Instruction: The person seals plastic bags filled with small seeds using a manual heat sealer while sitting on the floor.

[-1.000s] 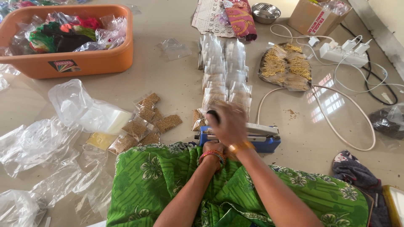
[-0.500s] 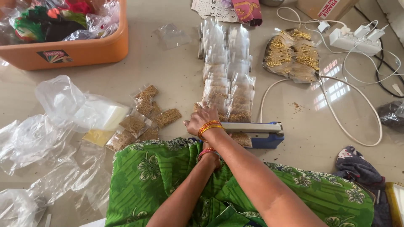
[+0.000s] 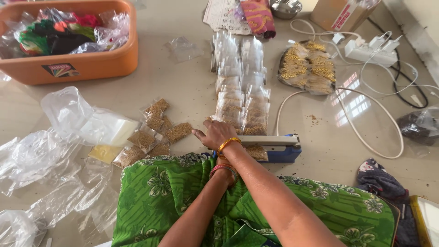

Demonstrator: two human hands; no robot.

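My right hand, a yellow bangle on its wrist, lies palm down on the left end of the white arm of a blue heat sealer on the floor before my green-clad lap. The arm is pressed down. A small clear packet of brown grains sticks out under it. My left hand is hidden beneath my right forearm; only its wrist with red bangles shows. Two rows of filled clear packets stretch away beyond the sealer.
Loose brown-grain packets and crumpled clear bags lie at left. An orange tub of colourful things stands far left. A pile of golden packets, a white power strip, cables and a dark bag are at right.
My right hand held the sealer's arm lifted a second ago; it has pushed the arm down flat and slid to its left end. The view has dipped slightly.
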